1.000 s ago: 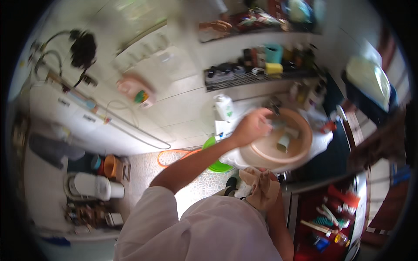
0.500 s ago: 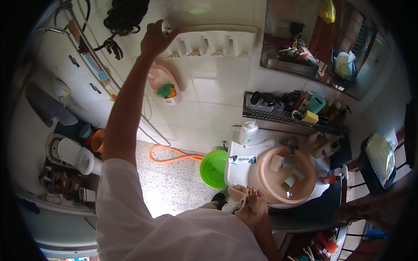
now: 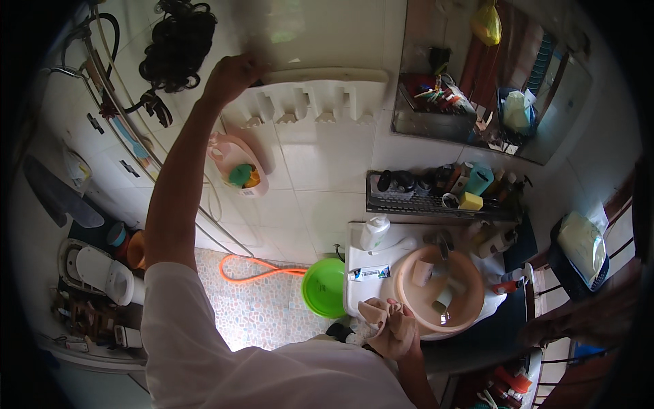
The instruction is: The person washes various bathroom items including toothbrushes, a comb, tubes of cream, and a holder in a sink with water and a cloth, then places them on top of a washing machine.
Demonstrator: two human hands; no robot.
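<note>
My left hand [image 3: 231,76] is raised at the left end of a white wall-mounted toothbrush holder [image 3: 327,92]. Its fingers are curled in at the holder's top edge, and whatever they grip is hidden, with only a small dark bit showing below them. Low in front of my body, my right hand [image 3: 410,335] clutches a crumpled beige cloth [image 3: 380,319]. Right beside that hand stands a peach basin [image 3: 402,290] of water, with a cup and a pale green object lying in it.
The basin sits in a white sink [image 3: 354,235] with a toothpaste tube [image 3: 370,273] and a pump bottle [image 3: 375,233]. A black shelf [image 3: 409,201] of bottles hangs below a mirror [image 3: 490,75]. On the floor are a green basin [image 3: 323,288] and an orange hose [image 3: 255,276].
The whole view has shifted, so the wall and sink sit lower and further left. My left hand's fingers have curled in at the holder's end. My right hand still holds the cloth.
</note>
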